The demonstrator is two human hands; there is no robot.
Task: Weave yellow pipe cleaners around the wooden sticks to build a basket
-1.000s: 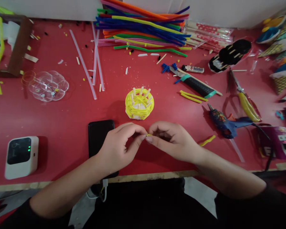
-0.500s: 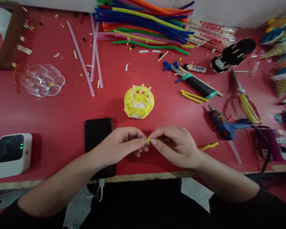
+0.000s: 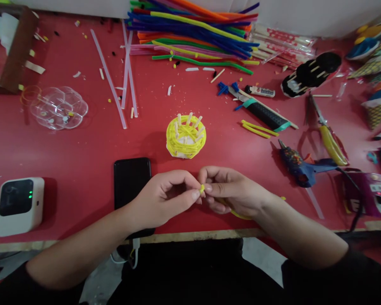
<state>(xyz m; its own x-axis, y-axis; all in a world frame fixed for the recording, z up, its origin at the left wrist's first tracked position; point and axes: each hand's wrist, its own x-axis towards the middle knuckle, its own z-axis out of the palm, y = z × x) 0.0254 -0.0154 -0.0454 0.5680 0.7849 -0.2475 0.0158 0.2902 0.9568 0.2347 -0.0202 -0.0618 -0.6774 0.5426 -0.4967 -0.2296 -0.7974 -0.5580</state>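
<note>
My left hand [image 3: 165, 197] and my right hand [image 3: 231, 190] meet near the front edge of the red table [image 3: 82, 144]. Both pinch the tip of a yellow pipe cleaner [image 3: 202, 188]. The rest of it curls under my right hand and shows below the wrist. Just beyond my hands stands a small yellow woven basket [image 3: 186, 136] with wooden sticks poking up from its rim. A black phone [image 3: 131, 180] lies under my left wrist.
A pile of coloured pipe cleaners [image 3: 193, 34] lies at the back. To the right are a blue glue gun [image 3: 300, 165], yellow-handled scissors [image 3: 327, 135], a black-handled tool [image 3: 262, 114] and paper cones [image 3: 374, 63]. On the left sit a clear petal tray [image 3: 59, 108], glue sticks [image 3: 109, 78] and a white device [image 3: 17, 205].
My right hand has drawn the pipe cleaner in, so its loose end no longer lies out to the right on the table. Both hands shifted slightly toward me.
</note>
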